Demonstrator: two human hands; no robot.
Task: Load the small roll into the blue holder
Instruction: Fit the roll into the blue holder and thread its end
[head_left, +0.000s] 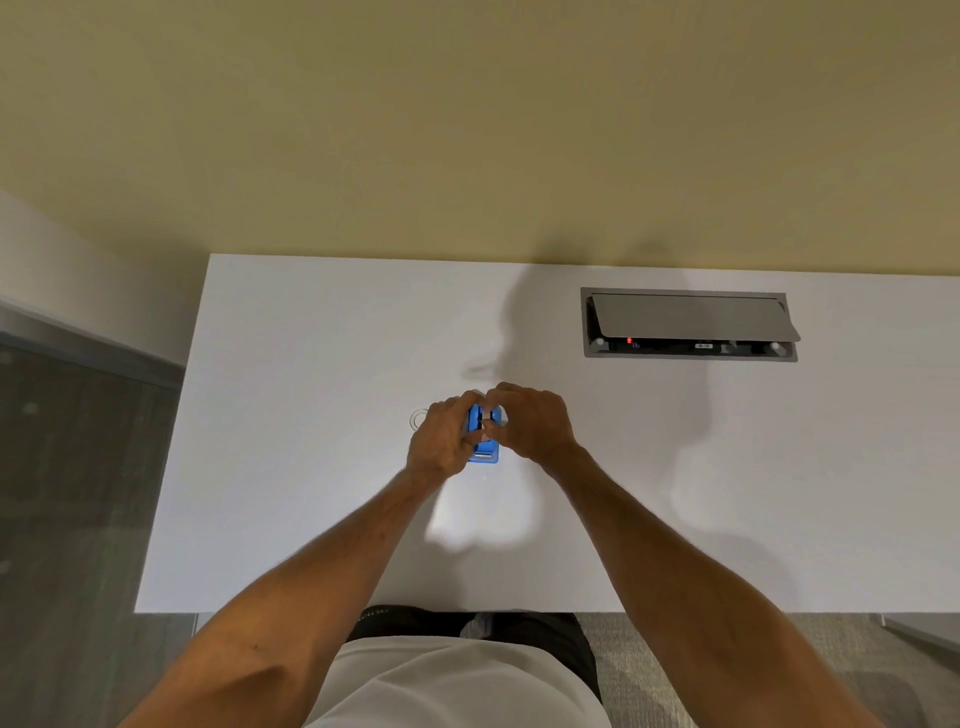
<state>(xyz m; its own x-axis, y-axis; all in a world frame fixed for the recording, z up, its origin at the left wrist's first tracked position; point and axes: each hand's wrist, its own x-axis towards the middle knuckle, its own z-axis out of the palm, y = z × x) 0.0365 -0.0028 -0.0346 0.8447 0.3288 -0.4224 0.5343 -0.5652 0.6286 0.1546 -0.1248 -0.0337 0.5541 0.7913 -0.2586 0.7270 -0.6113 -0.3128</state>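
A small blue holder (484, 448), shaped like a tape dispenser, sits on the white table between my two hands. My left hand (441, 439) is wrapped around its left side. My right hand (530, 423) reaches in from the right, its fingertips pinched together at the dark slot on top of the holder. Whether they hold anything is hidden by the fingers. A small clear roll (418, 419) lies flat on the table just left of my left hand, partly covered by it.
The white table (311, 467) has its left edge at about a fifth of the frame width. A recessed grey cable box (688, 325) with a half-raised lid sits at the back right. A yellow wall stands behind the table.
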